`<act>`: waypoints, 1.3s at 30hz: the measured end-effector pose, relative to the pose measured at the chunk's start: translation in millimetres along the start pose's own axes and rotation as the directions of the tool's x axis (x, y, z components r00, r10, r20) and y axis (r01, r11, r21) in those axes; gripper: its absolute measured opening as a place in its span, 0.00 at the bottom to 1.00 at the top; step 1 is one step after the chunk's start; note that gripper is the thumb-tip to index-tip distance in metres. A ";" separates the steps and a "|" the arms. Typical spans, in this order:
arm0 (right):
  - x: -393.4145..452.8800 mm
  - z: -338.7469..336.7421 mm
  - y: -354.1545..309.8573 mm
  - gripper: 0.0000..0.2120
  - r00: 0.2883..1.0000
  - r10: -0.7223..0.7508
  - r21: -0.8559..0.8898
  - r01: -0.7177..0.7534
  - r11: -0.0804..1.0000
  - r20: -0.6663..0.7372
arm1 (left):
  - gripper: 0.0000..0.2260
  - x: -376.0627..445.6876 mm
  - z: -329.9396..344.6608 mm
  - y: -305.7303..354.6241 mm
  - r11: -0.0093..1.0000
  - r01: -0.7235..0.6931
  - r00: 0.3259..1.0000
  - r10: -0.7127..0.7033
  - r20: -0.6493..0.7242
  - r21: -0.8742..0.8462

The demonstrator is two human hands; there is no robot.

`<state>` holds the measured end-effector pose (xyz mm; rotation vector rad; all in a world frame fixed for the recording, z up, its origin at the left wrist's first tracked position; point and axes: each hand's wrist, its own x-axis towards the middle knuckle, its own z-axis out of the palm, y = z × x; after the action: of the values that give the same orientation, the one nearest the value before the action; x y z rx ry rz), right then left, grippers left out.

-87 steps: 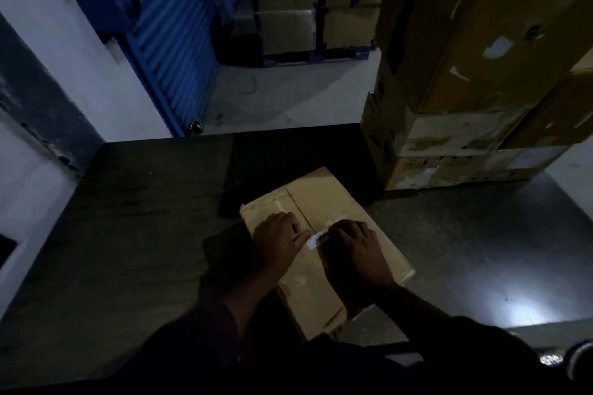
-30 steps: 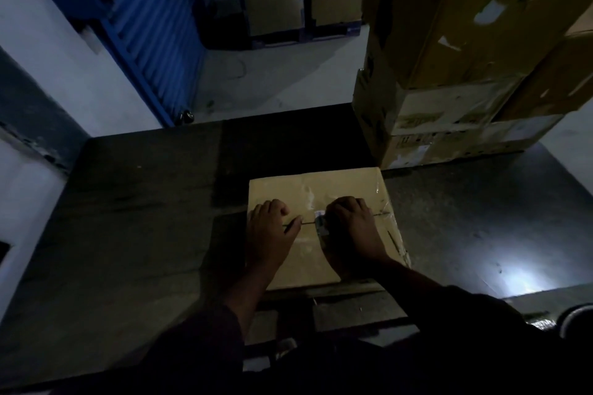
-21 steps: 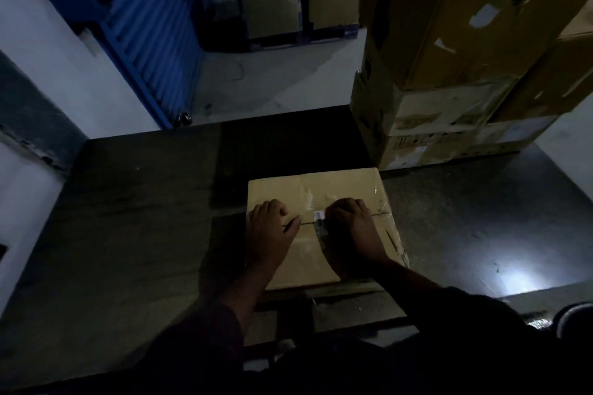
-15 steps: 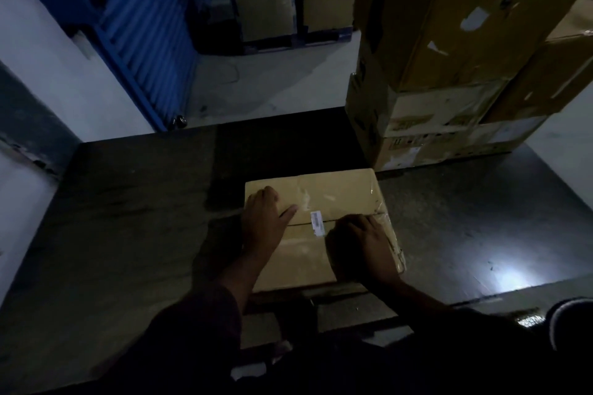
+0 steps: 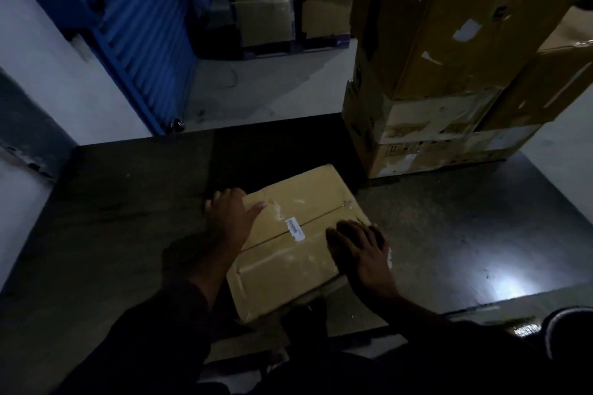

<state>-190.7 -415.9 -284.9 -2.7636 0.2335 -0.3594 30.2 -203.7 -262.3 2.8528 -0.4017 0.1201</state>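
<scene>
**Head view.** A flat cardboard box [image 5: 288, 269] lies near the middle of the dark desk [image 5: 128, 218], turned at a slant to the desk's edges. A seam crosses the box's top, and a small white label [image 5: 294, 228] sits across that seam.

The left hand [image 5: 229, 218] grips the box's far left corner, with the fingers bent over the edge and the thumb stretched out on top. The right hand [image 5: 362, 250] lies flat on the top near the right edge, with the fingers straight, slightly spread and clasping nothing.

The box's near corner comes close to the desk's near edge; in the dim light it cannot be told whether it overhangs.

- **Left of the box:** a broad stretch of bare desk runs out to the left edge.
- **Right of the box:** the bare surface carries a patch of glare [image 5: 507, 282].
- **Beyond the box:** a dark strip of desk separates it from the far edge.
- **Far right of the desk:** a stack of cartons [image 5: 433, 106] stands near the box's far right corner but apart from it.
- **Past the desk:** a pale floor [image 5: 272, 86] and a blue shutter [image 5: 144, 26].
</scene>
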 end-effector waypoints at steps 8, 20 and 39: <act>116.3 4.1 3.7 0.20 0.964 -0.228 -0.258 0.257 0.931 0.139 | 0.35 -41.0 -43.0 -47.9 0.909 0.415 0.901 -0.405 0.155 -0.039; 66.3 17.1 -46.3 0.13 0.974 -0.228 0.145 0.225 0.963 -0.001 | 0.17 -86.7 -21.6 -24.7 0.923 0.238 0.970 -0.240 0.032 -0.301; 69.8 23.0 -50.3 0.18 0.988 -0.129 0.132 0.117 0.984 0.086 | 0.08 -69.3 10.5 11.7 0.921 -0.191 0.982 0.175 -0.076 -0.340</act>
<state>-111.9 -376.2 -272.7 -2.6674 0.0149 -0.2647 -39.0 -199.3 -277.7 2.4576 -0.6151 0.1318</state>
